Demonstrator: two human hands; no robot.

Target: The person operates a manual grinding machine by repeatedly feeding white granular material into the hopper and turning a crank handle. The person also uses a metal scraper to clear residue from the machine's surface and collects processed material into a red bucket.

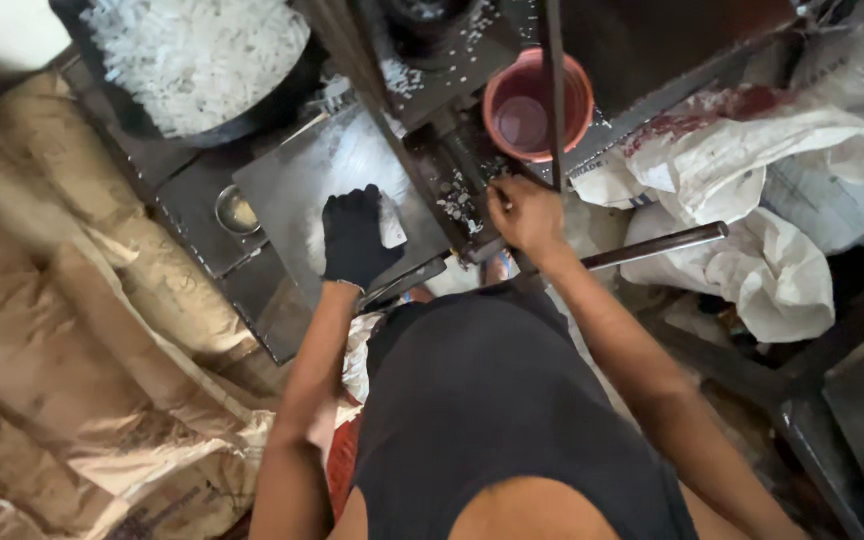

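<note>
My left hand (355, 238), in a black glove, rests flat on a pile of small white pieces (347, 165) lying on a dark metal tray (282, 190). My right hand (524, 212) is bare and pinched closed at the base of a dark metal machine (457, 175), right by a thin vertical rod (555, 90); whether it grips the rod or a small piece is unclear. White bits are scattered on the machine bed beside its fingers. A long metal lever (657, 245) sticks out to the right below my right wrist.
A large black pan (197, 60) full of white pieces sits at the upper left. A reddish bucket (537, 100) stands behind the machine. Brown paper sacks (82, 330) are stacked on the left, white sacks (772, 210) on the right. A small metal cup (236, 211) is left of the tray.
</note>
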